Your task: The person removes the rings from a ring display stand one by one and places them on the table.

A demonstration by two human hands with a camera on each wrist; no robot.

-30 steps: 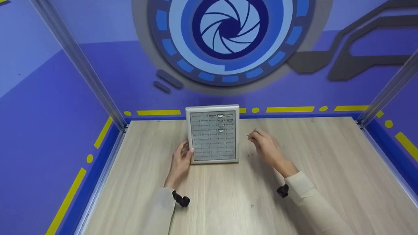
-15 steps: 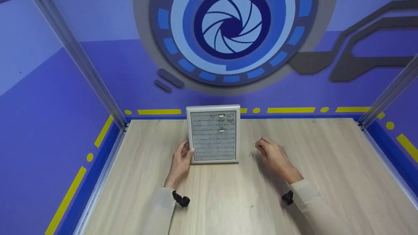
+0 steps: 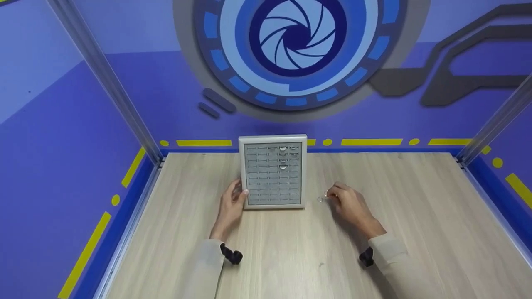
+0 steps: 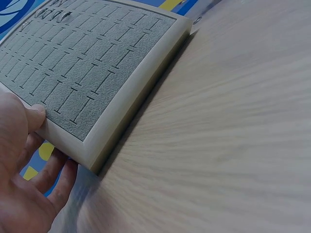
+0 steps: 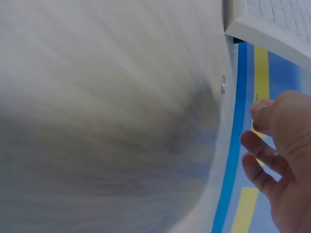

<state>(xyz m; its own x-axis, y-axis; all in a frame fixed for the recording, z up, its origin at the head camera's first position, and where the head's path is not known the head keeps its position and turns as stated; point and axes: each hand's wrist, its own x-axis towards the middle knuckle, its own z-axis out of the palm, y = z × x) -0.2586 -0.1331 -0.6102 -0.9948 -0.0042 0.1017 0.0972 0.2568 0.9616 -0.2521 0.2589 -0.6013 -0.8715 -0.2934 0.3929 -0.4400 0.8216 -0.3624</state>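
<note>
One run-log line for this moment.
left hand: grips slotted tray | right hand: pinches small ring | loose ring: on table | seated rings: near tray top

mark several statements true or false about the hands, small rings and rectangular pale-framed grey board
1. The left hand holds the rectangular pale-framed grey slotted board. True.
2. The board lies flat on the pale wood-grain table. False: it stands on edge.
3. The right hand pinches a small thin ring. True.
4. The silvery rings fill the board's bottom rows. False: they sit in upper rows.
5. A loose shiny ring lies on the table between board and right hand. True.
</note>
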